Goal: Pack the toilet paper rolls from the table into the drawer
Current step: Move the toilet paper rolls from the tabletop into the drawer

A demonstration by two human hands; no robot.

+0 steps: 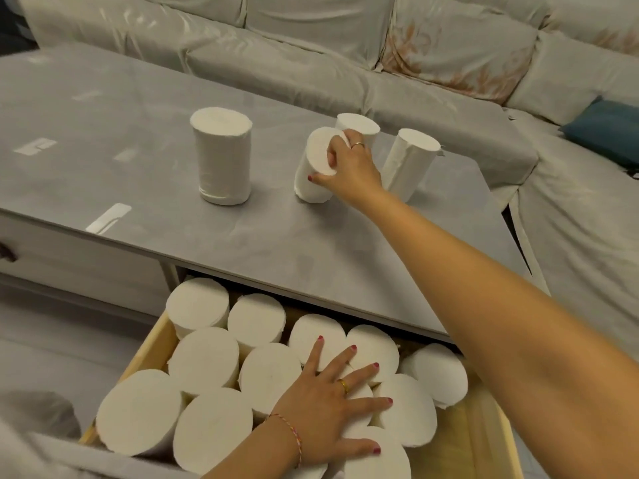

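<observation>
Leftmost roll [221, 155] stands upright on the table [103, 133], long axis vertical, untouched, well apart from either hand.

Next right: tilted roll [316, 167], base on the table, top leaning toward me and left. My right hand [349, 164] grips it at the upper end, fingers curled over the top face, thumb on the near side.

Just behind it, a third roll [358, 127], upright. Right of the hand, a fourth roll [409, 164], leaning right.

Below: drawer [484, 430] pulled out, packed with rolls on end, axes vertical. My left hand [332, 406] rests flat on them, fingers spread and straight.

Judgement: free space lies at the drawer's right side, nearer the right arm; the gripped roll should go in upright there.
</observation>
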